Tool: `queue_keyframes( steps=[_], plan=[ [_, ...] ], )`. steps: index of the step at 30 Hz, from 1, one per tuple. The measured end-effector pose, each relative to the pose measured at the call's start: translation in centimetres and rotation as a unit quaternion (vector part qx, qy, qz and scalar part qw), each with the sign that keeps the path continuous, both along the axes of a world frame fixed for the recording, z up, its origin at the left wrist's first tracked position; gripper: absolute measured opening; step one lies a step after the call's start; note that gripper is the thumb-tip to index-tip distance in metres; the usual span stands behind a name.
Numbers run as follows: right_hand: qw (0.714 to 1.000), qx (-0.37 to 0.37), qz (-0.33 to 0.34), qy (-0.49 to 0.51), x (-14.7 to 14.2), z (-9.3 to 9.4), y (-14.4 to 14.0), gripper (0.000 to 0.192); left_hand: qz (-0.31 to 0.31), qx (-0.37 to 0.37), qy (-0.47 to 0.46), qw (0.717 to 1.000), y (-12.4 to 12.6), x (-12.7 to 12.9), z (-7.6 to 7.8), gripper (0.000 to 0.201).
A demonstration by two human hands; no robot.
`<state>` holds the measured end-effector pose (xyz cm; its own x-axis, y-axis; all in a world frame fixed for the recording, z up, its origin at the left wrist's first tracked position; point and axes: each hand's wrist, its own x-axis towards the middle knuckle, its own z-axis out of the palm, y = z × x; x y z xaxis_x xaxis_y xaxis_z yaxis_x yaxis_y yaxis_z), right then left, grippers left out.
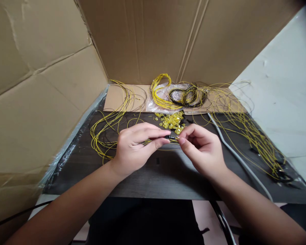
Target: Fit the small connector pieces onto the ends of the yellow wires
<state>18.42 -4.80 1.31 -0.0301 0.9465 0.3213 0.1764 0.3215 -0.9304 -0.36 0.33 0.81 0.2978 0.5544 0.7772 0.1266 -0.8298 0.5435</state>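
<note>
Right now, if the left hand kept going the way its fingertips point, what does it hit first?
The left hand points rightward, pinching a small black connector. Straight on, it would meet the right hand fingertips, which already touch the connector's far end. Depth looks matched, though one view cannot confirm.

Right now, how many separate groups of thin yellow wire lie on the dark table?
4: loose loops left of the left hand, a tight coil at the back, a black-mixed coil beside it, long strands right. Overlaps may hide more.

Soft, even daylight fills the frame, brightest on the white wall (pixel 283 102) at right; shadows are faint, the edges bow outward, and the lower corners blur.
</note>
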Motion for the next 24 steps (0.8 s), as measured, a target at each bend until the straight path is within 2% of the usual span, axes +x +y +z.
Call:
queue_keyframes(
  steps=[10,24],
  plan=[
    [1.000,0.004,-0.001,-0.007,0.03,-0.05,0.03,0.013,0.013,0.008,-0.005,1.000,-0.07,0.06,0.04,0.019],
    [1.000,0.011,-0.006,-0.027,0.08,-0.15,0.01,0.013,-0.010,0.013,0.008,1.000,0.03,0.14,0.31,0.017]
  ],
)
